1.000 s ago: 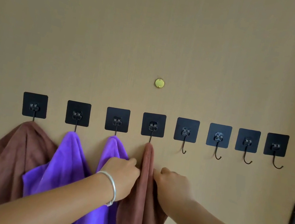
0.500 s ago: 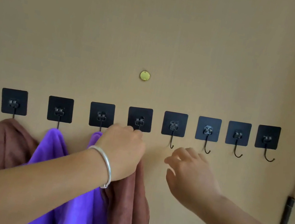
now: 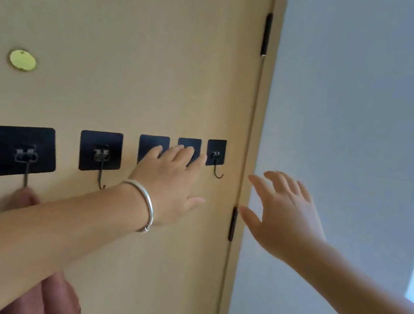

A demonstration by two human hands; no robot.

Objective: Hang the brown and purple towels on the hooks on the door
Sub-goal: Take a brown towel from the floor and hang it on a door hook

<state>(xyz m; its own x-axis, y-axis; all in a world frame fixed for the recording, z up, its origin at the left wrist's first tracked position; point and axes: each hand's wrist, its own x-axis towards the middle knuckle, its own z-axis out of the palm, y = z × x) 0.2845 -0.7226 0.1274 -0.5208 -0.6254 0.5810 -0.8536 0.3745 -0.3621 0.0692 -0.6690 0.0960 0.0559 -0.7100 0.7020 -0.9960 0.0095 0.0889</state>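
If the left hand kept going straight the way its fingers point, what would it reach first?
The left hand points up and right along the door. Its fingers already overlap two black hook plates; next in line is the last hook by the hinge edge. Depth is unclear, so contact is uncertain.

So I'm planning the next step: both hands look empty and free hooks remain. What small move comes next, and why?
Probably reach off-frame for another towel: left hand and right hand are open and empty, and the black wire hook on the tan door is bare.
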